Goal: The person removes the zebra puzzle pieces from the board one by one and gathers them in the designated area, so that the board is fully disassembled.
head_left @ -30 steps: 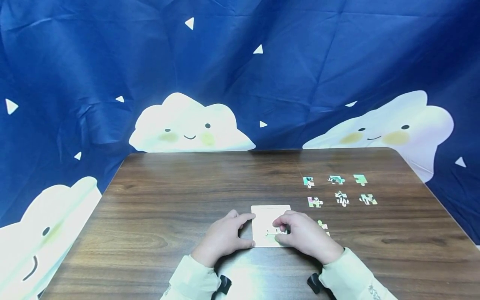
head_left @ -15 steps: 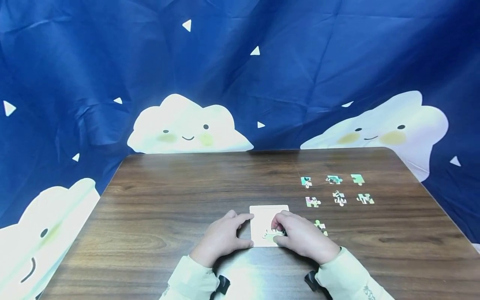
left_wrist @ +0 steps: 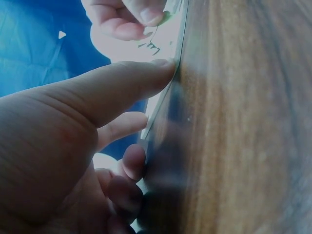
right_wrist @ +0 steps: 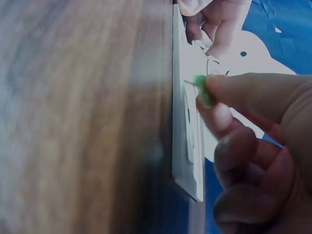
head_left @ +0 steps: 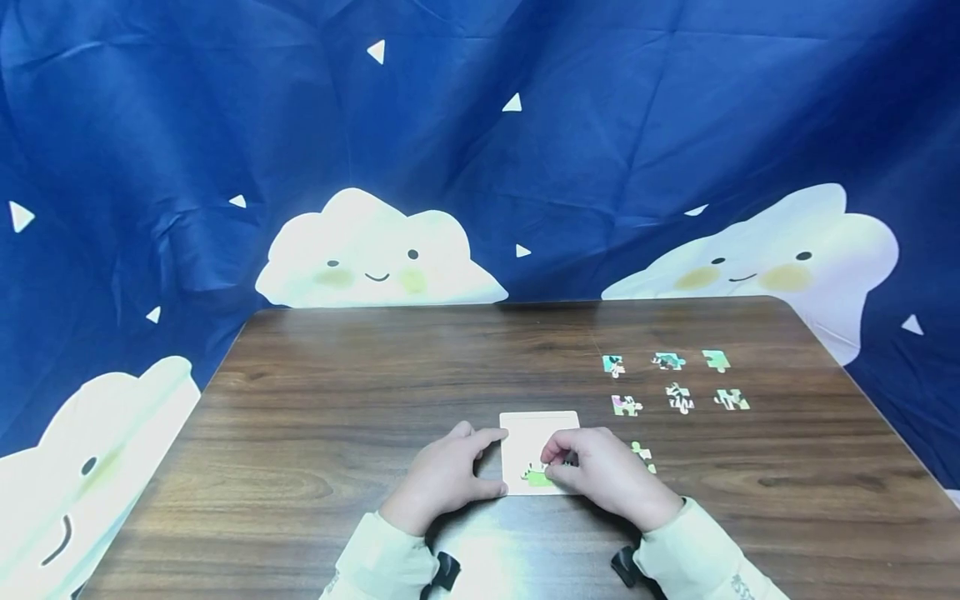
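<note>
A white square puzzle board lies on the table in front of the person. The left hand rests at the board's left edge, thumb and index finger spread along it; the thumb lies straight in the left wrist view. Low over the board, the right hand pinches a green jigsaw piece between thumb and index finger. That piece appears tilted, its edge right at the board, in the right wrist view. Another jigsaw piece lies flat on the board there, mostly hidden by the right hand in the head view.
Several loose jigsaw pieces lie in two rows at the right of the wooden table. One more piece sits just behind the right hand. A blue curtain with clouds hangs past the far edge.
The right hand's fingertips have shifted slightly on the board, and the green piece between them now shows more brightly, a little further left. The left hand has kept its place.
</note>
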Tool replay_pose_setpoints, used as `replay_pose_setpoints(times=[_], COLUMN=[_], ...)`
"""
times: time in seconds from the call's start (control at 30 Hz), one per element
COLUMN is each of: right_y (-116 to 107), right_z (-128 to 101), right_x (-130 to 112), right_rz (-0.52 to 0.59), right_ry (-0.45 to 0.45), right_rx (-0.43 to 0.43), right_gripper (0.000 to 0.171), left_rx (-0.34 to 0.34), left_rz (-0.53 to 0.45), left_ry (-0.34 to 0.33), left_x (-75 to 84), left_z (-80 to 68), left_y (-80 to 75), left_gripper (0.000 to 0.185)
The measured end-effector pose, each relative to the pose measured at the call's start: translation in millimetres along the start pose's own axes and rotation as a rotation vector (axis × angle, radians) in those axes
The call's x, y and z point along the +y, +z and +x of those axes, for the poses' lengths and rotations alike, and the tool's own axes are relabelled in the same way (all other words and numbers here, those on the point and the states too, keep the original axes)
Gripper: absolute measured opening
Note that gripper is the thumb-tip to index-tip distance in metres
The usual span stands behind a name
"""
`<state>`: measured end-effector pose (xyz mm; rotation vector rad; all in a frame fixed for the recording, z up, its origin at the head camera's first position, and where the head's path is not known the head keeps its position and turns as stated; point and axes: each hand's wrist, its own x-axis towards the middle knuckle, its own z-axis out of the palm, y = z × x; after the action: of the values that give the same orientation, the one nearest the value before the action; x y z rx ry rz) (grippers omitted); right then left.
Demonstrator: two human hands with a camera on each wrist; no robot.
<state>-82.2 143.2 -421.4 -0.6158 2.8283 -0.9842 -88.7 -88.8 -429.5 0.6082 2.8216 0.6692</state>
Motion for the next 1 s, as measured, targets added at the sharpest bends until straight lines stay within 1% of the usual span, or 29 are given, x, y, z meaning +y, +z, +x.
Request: replay_pose_setpoints(times=[0.23, 0.33, 0.57, 0.63, 0.7, 0.8, 1.0], right_y=[-1, -3, -8, -10, -12, -14, -22], right_z=[-1, -2, -7, -9, -12, -17, -27], right_x=[7, 8, 13, 16, 19, 26, 39], right_rz=[0.170, 0.217, 0.314, 0.332, 0.330, 0.300, 0.241], right_ry=[0.025, 0.051, 0.123, 0.126, 0.124, 0.089, 0.058], right_rx=[-0.005, -0.003, -0.008, -0.004, 0.008, 0.039, 0.106], right_gripper=[0.006, 0.005, 0.005, 0.004, 0.004, 0.005, 0.005], left_rx=[0.003, 0.003, -0.004, -0.004, -0.004, -0.002, -0.007], left_rz=[0.012, 0.005, 0.003, 0.005, 0.005, 0.005, 0.003], left_ry=[0.006, 0.008, -0.009, -0.008, -0.005, -0.002, -0.003], left_x=[0.5, 0.5, -1.3, -1.8, -2.0, -2.1, -2.0], left_z=[1.9, 1.7, -1.1, -1.2, -1.0, -0.4, 0.8], left_y=[0.7, 0.3, -0.4, 0.1, 0.7, 1.3, 1.5], left_gripper=[0.070, 0.070, 0.069, 0.069, 0.069, 0.069, 0.069])
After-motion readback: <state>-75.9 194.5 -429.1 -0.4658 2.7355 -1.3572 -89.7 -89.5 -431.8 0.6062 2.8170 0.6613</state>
